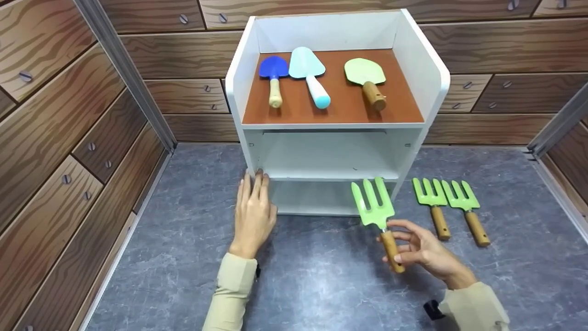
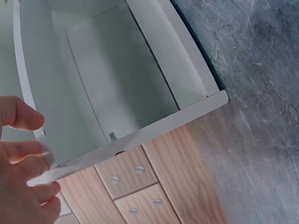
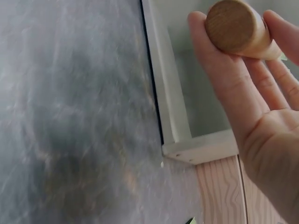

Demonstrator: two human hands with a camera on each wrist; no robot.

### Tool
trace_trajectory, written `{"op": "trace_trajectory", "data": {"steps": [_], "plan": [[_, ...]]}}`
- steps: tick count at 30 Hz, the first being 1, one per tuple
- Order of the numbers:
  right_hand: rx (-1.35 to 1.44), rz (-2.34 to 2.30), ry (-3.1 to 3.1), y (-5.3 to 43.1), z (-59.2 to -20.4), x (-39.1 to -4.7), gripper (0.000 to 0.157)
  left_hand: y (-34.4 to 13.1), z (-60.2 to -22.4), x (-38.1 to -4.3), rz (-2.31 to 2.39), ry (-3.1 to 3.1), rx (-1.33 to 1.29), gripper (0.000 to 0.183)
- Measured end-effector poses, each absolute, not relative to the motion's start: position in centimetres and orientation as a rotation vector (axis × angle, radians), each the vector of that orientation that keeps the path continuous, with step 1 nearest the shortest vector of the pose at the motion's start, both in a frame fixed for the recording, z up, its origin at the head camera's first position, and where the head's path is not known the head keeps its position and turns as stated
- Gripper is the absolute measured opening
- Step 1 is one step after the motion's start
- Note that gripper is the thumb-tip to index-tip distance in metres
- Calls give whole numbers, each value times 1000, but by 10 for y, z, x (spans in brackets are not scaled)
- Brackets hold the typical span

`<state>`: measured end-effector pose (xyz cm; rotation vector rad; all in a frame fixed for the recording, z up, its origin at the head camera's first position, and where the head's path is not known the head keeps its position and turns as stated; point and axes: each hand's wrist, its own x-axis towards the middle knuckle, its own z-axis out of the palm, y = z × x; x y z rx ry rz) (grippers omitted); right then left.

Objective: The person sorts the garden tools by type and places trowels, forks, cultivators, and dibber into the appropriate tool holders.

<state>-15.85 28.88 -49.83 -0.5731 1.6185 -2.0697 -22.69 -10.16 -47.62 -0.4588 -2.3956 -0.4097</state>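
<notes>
My right hand (image 1: 425,250) holds a green garden fork (image 1: 375,208) by its wooden handle, prongs pointing up towards the shelf. In the right wrist view the round end of that handle (image 3: 231,28) sits between thumb and fingers. My left hand (image 1: 253,216) touches the left front edge of a white shelf unit (image 1: 330,125), its fingers extended; the left wrist view shows the fingertips (image 2: 46,191) at the panel's edge. Two more green garden forks (image 1: 439,223) (image 1: 477,227) lie side by side on the grey floor, right of the shelf.
On the brown top shelf (image 1: 333,108) lie a blue hand trowel (image 1: 274,69), a light blue trowel (image 1: 307,64) and a pale green trowel (image 1: 365,72). Two white compartments sit beneath. Wood-patterned walls (image 1: 183,55) stand behind and at both sides.
</notes>
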Motion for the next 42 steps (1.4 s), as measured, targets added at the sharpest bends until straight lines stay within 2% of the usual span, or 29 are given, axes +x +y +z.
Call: {"op": "trace_trajectory", "data": {"steps": [14,23,31,42], "plan": [[-531,-2052,1638,261,-484,-168,66,-103,-475,-226,-392,-2405,-456,60],[-520,-2010,1714,249,-473,-176,70,-102,-474,-226,-379,-2415,-458,60],[-381,-1967,1783,229,-458,-184,80,-103,-477,-227,-394,-2396,-469,57],[-402,-1951,1776,204,-442,-200,78,-103,-475,-226,-409,-2407,-460,61]]}}
